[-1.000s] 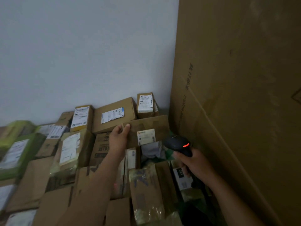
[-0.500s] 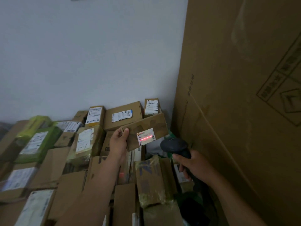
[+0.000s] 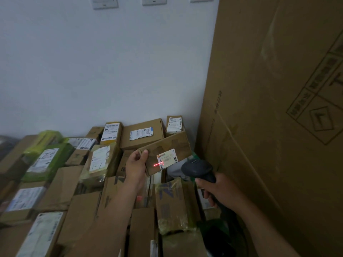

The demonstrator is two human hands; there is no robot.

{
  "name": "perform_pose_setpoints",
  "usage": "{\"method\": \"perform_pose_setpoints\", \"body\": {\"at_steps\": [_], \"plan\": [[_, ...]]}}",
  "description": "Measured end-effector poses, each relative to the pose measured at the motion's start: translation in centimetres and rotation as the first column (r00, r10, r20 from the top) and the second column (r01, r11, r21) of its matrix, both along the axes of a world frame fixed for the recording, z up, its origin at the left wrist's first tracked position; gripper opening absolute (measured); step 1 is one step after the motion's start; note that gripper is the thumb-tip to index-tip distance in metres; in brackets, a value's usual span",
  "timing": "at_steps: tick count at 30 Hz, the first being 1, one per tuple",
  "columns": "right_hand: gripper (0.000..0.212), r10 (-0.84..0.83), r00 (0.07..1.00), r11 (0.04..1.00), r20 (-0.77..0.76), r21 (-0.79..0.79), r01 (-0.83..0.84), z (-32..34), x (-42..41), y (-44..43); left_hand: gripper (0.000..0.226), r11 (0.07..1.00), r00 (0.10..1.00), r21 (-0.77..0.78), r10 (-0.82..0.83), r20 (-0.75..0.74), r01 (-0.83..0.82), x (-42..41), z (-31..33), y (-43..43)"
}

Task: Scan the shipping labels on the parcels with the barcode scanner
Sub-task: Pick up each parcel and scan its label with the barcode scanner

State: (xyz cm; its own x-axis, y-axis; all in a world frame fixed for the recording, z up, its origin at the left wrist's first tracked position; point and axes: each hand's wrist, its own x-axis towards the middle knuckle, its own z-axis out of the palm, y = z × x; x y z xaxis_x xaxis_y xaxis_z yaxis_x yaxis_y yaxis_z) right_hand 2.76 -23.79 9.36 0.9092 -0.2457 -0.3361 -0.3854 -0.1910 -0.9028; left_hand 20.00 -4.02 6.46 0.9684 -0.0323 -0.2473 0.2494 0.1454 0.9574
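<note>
Since the earlier frame the red scan line has slid toward the lower-left corner of the small white shipping label [image 3: 166, 157], half off onto cardboard. Left hand [image 3: 136, 165] has its grip closed on the flat brown cardboard parcel [image 3: 167, 152], held up above the pile. Right hand [image 3: 220, 191], at 3 o'clock of it, is wrapped around the black handheld barcode scanner [image 3: 199, 169]. My guess: this one's mid-scan, and the heap of labelled boxes [image 3: 142, 133] at 12 o'clock is still to do.

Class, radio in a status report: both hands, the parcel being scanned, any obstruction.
Left hand holds flat brown cardboard parcel up. Right hand grips black barcode scanner. Red beam crosses white label's lower left. Nothing blocking.
</note>
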Motion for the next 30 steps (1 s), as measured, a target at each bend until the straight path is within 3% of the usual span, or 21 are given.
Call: {"method": "perform_pose_setpoints", "body": {"at_steps": [10, 14, 17, 20, 25, 28, 29, 30], "plan": [[0.033, 0.007, 0.999, 0.999, 0.037, 0.031, -0.008, -1.5, 2.8, 0.2, 0.034, 0.941, 0.969, 0.24, 0.247, -0.005, -0.238, 0.9, -2.6, 3.1], [0.031, 0.022, 0.999, 0.999, 0.035, 0.023, -0.023, -2.3, 5.0, 0.9, 0.04, 0.886, 0.984, 0.427, 0.16, 0.083, -0.18, 1.5, -3.7, 4.5], [0.028, 0.033, 0.999, 0.999, 0.034, -0.002, -0.033, -2.7, 7.0, 1.1, 0.037, 0.794, 0.991, 0.601, 0.02, 0.133, -0.097, 1.9, -4.4, 4.7], [0.032, 0.025, 0.999, 1.0, 0.032, -0.003, -0.025, -3.2, 8.8, 1.0, 0.043, 0.653, 0.989, 0.758, -0.114, 0.097, 0.001, 2.3, -5.2, 4.5], [0.037, 0.006, 1.0, 1.0, 0.005, -0.023, -0.006, -4.9, 11.0, 0.1, 0.049, 0.371, 0.981, 0.926, -0.193, 0.005, 0.068, 3.8, -6.3, 3.6], [0.035, -0.045, 0.999, 0.999, -0.005, 0.008, 0.045, -6.2, 11.9, -0.8, 0.049, -0.032, 0.97, 0.993, -0.214, -0.117, 0.113, 4.8, -6.3, 2.8], [0.035, -0.068, 0.998, 0.998, -0.004, 0.019, 0.068, -6.5, 12.0, -1.1, 0.047, -0.136, 0.968, 0.987, -0.223, -0.116, 0.087, 5.0, -6.3, 2.5], [0.034, -0.098, 0.995, 0.995, -0.006, 0.027, 0.099, -6.9, 12.1, -1.5, 0.046, -0.162, 0.965, 0.985, -0.244, -0.092, 0.053, 5.1, -6.5, 2.1]]}}
